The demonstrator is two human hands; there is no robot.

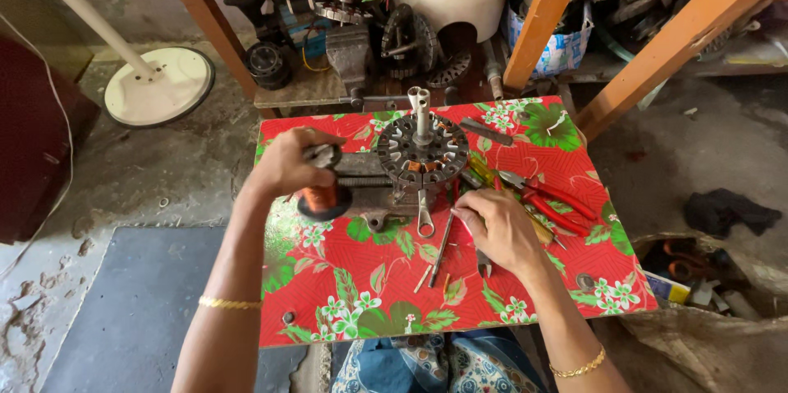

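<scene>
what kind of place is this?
Likely a small motor or fan repair workshop: a wound stator on the floral-covered table, a copper wire spool in the left hand, red-handled pliers, motor parts behind.

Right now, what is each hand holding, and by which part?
The left hand holds a spool of copper wire by its top end. The right hand pinches something thin at its fingertips; what cannot be told.

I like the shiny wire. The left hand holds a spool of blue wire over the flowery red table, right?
Not quite. The head view shows the wire on the spool is copper-orange, not blue. The left hand does hold it over the flowery red table.
</scene>
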